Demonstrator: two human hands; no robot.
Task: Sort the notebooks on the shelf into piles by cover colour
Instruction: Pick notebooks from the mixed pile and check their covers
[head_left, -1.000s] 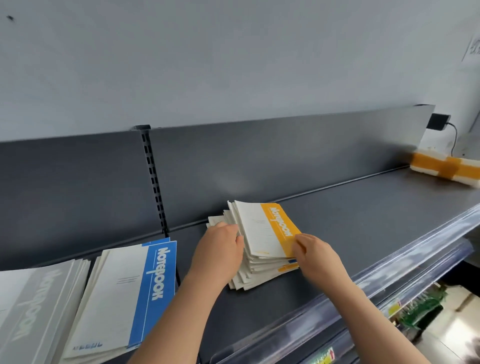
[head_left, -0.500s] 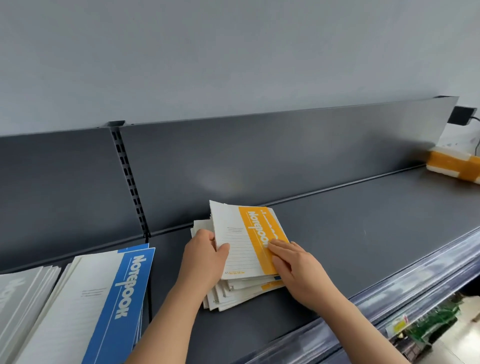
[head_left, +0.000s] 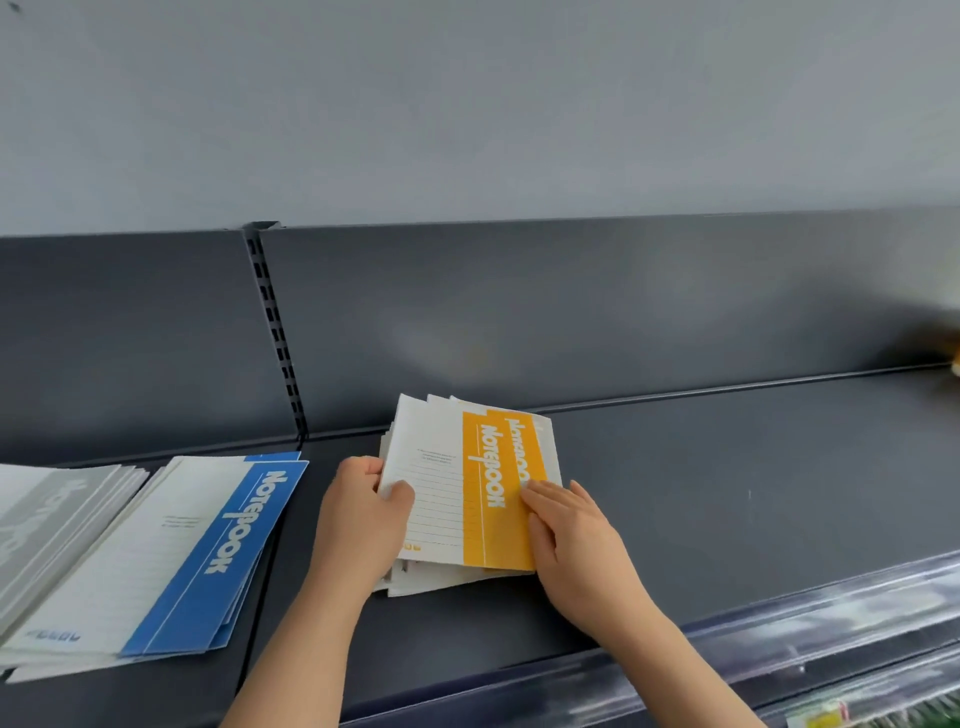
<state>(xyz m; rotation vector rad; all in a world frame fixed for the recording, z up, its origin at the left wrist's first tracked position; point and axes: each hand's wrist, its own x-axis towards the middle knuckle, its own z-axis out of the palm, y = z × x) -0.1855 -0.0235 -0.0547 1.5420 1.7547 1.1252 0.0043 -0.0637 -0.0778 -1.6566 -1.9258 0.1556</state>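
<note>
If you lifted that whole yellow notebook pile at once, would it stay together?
Probably not: the yellow notebook pile is fanned, so covers likely slide. Each notebook looks thin, probably floppy and light. The left hand and right hand flank it, perhaps for steadying.

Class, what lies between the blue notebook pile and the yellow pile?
Head view: the left hand, gripping the edge of the yellow pile, and bare shelf.

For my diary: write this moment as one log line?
yellow pile: on shelf | left hand: grips edge | right hand: presses top cover | blue pile: left
</note>
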